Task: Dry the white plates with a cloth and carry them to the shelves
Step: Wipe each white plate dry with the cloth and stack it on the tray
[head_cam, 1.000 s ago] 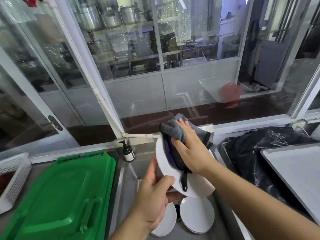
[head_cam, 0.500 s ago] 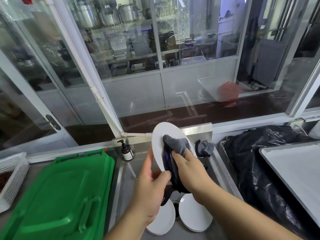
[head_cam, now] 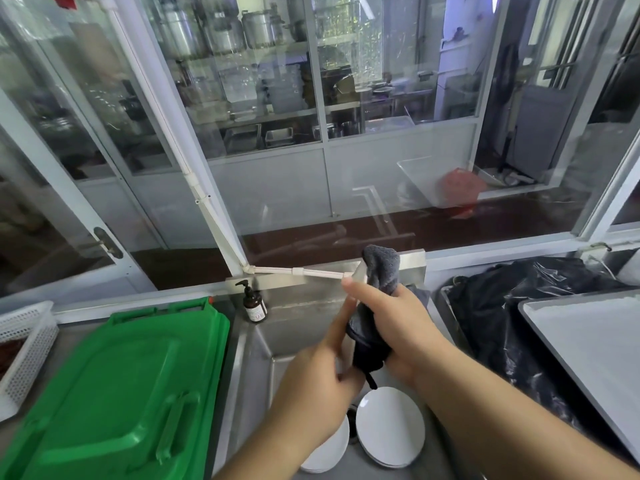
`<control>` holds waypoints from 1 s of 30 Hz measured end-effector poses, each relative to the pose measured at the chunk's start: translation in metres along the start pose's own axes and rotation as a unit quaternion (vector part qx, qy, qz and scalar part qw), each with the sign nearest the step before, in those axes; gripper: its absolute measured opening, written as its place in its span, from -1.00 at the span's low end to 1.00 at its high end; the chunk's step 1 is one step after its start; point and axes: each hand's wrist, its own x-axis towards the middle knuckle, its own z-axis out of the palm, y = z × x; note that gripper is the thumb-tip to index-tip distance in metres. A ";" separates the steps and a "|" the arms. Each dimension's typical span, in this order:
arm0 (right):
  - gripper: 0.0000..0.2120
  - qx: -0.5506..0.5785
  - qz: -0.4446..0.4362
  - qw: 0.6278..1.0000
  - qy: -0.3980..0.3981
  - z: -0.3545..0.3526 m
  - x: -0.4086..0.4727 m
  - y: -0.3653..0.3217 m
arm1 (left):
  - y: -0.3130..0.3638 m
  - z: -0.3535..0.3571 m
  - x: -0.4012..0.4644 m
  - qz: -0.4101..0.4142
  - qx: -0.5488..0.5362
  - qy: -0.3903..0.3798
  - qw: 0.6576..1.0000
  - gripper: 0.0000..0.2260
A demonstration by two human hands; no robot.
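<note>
Right hand now wraps cloth over edge-on plate.

You see two white plates in the sink, one gray cloth, one green bin lid, one soap bottle.

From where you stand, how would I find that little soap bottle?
Start at the big green lid on the left, then look past its far right corner to the steel sink. The pump bottle stands upright on the sink's back left corner. It is the only small brown bottle there, with a black pump and a white label.
</note>
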 end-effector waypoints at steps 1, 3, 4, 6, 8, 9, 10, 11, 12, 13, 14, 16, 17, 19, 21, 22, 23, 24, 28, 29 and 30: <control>-0.77 0.003 -0.005 1.000 0.011 -0.002 0.001 0.002 | 0.001 0.000 -0.001 0.014 0.028 -0.005 0.999 -0.12; -0.88 0.014 -0.004 0.999 0.033 -0.006 0.002 0.006 | 0.004 -0.001 -0.004 0.031 0.092 -0.013 0.995 -0.08; -0.86 0.018 -0.002 0.999 0.043 -0.007 0.002 0.008 | 0.004 -0.001 -0.005 0.035 0.128 -0.011 0.991 -0.07; -0.91 0.025 0.006 0.998 0.056 -0.008 0.001 0.011 | 0.002 0.003 -0.007 0.041 0.184 0.006 0.982 -0.07; -0.83 0.035 0.022 0.997 0.061 -0.011 0.002 0.012 | -0.004 0.007 -0.011 0.051 0.217 0.030 0.974 -0.10; -0.82 0.041 0.031 0.997 0.061 -0.013 0.003 0.012 | -0.006 0.007 -0.012 0.054 0.226 0.037 0.972 -0.13; -0.82 0.045 0.039 0.996 0.062 -0.016 0.004 0.011 | -0.008 0.006 -0.013 0.054 0.225 0.041 0.972 -0.17; -0.81 0.049 0.047 0.996 0.060 -0.020 0.005 0.011 | -0.011 0.004 -0.014 0.049 0.213 0.048 0.975 -0.22; -0.79 0.054 0.057 0.995 0.062 -0.024 0.006 0.011 | -0.014 0.000 -0.014 0.042 0.193 0.059 0.978 -0.29; -0.76 0.059 0.069 0.994 0.065 -0.027 0.006 0.010 | -0.018 -0.005 -0.012 0.028 0.174 0.076 0.981 -0.35; -0.73 0.066 0.078 0.992 0.071 -0.030 0.006 0.010 | -0.023 -0.010 -0.010 0.008 0.145 0.097 0.985 -0.40; -0.70 0.083 0.094 0.990 0.071 -0.034 0.005 0.010 | -0.036 -0.018 -0.002 -0.049 0.057 0.151 0.986 -0.46; -0.69 0.094 0.099 0.988 0.066 -0.036 0.004 0.010 | -0.044 -0.021 0.003 -0.088 0.004 0.180 0.980 -0.49; -0.63 0.118 0.109 0.985 0.056 -0.038 0.003 0.011 | -0.058 -0.028 0.012 -0.209 -0.195 0.207 0.936 -0.57; -0.55 0.136 0.111 0.984 0.042 -0.038 0.002 0.011 | -0.068 -0.030 0.015 -0.308 -0.482 0.107 0.813 -0.61; -0.52 0.140 0.110 0.983 0.035 -0.039 0.002 0.011 | -0.067 -0.031 0.013 -0.322 -0.567 0.062 0.756 -0.62; -0.50 0.142 0.110 0.983 0.030 -0.039 0.001 0.012 | -0.067 -0.032 0.010 -0.315 -0.610 0.040 0.726 -0.63; -0.49 0.144 0.109 0.983 0.023 -0.039 0.000 0.013 | -0.067 -0.030 0.009 -0.306 -0.624 0.043 0.718 -0.65; -0.53 0.181 0.095 0.979 -0.002 -0.042 0.000 0.017 | -0.066 -0.025 0.009 -0.273 -0.642 0.079 0.712 -0.59; -0.54 0.201 0.093 0.975 -0.003 -0.044 -0.001 0.018 | -0.066 -0.026 0.010 -0.265 -0.641 0.087 0.715 -0.57; -0.52 0.217 0.092 0.972 -0.006 -0.047 0.000 0.019 | -0.065 -0.029 0.010 -0.258 -0.636 0.098 0.721 -0.57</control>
